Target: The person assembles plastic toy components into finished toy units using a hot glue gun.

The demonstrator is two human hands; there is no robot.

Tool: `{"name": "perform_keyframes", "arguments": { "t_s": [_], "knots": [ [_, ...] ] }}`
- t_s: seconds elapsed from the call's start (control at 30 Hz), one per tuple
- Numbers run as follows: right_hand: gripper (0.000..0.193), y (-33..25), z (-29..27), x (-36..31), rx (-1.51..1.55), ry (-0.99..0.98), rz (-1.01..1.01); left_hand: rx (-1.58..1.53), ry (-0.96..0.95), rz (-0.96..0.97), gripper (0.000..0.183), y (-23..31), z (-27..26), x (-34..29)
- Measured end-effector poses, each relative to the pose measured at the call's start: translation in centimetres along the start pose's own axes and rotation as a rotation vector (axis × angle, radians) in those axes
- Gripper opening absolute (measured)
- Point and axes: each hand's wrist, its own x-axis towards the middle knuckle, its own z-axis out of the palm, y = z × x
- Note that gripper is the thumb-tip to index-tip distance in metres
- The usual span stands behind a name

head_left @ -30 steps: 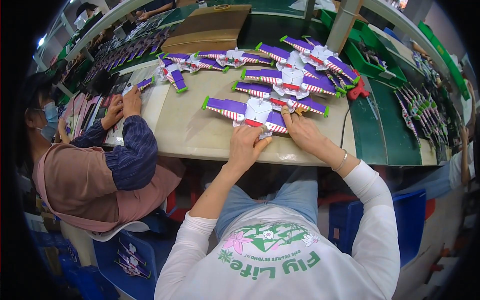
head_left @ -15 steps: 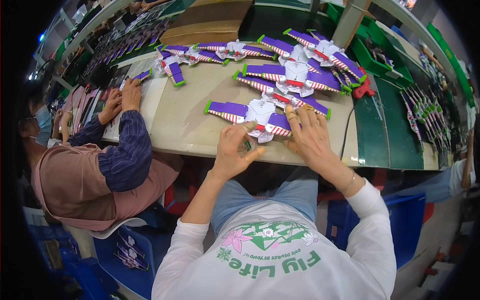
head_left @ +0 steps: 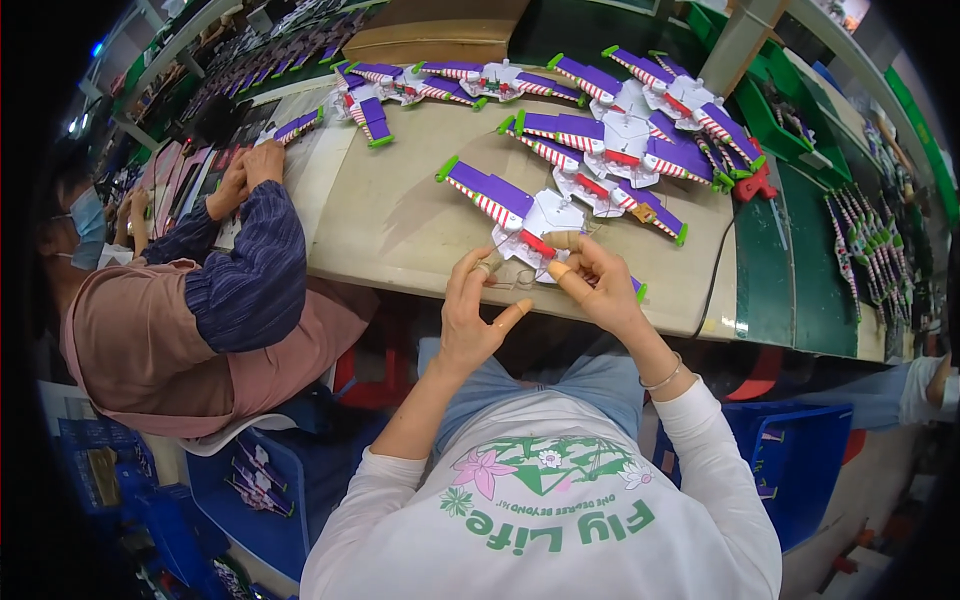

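A toy wing set (head_left: 550,215) lies tilted on the table before me. It has a white body, purple wings with red-and-white striped edges, green tips and a red middle piece. My right hand (head_left: 605,285) covers part of its right wing. Its thumb and forefinger close together by the red piece; what lies between them is hidden. Along the body's near edge, my left hand (head_left: 472,315) has bent fingers and its thumb held apart. Thin wires (head_left: 520,278) show between the hands. Tan covers wrap several of my fingertips.
Several like wing sets (head_left: 620,135) overlap beyond my hands. A red tool (head_left: 755,183) and black cable lie at the right, near a green bin (head_left: 785,125). A co-worker's hands (head_left: 250,178) work at the left. Blue bins (head_left: 770,460) stand below the table.
The near wing set has turned clockwise, its right end now toward me. My right hand has moved from its right wing to near its red piece. The view has shifted slightly.
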Motion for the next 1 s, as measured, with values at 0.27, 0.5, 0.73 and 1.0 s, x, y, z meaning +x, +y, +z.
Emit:
{"name": "perform_keyframes", "arguments": {
  "t_s": [0.27, 0.5, 0.73, 1.0],
  "knots": [
    [0.038, -0.4, 1.1, -0.3, -0.043, 0.186, 0.021, -0.052, 0.019, 0.044, 0.017, 0.1, 0.0, 0.1],
    [0.052, -0.4, 1.6, -1.4, -0.448, 0.190, -0.246, -0.791, -0.260, -0.422, 0.013, 1.0, 1.6, 0.7],
    [0.039, 1.6, -0.2, -1.4, -0.058, 0.187, -0.138, -0.932, -0.161, -0.423, 0.014, -0.3, 2.4, 1.9],
    [0.024, 0.6, -0.6, -0.3, -0.027, -0.028, -0.068, -0.875, -0.178, -0.412, 0.026, 0.4, 2.7, 1.3]
  ]
}}
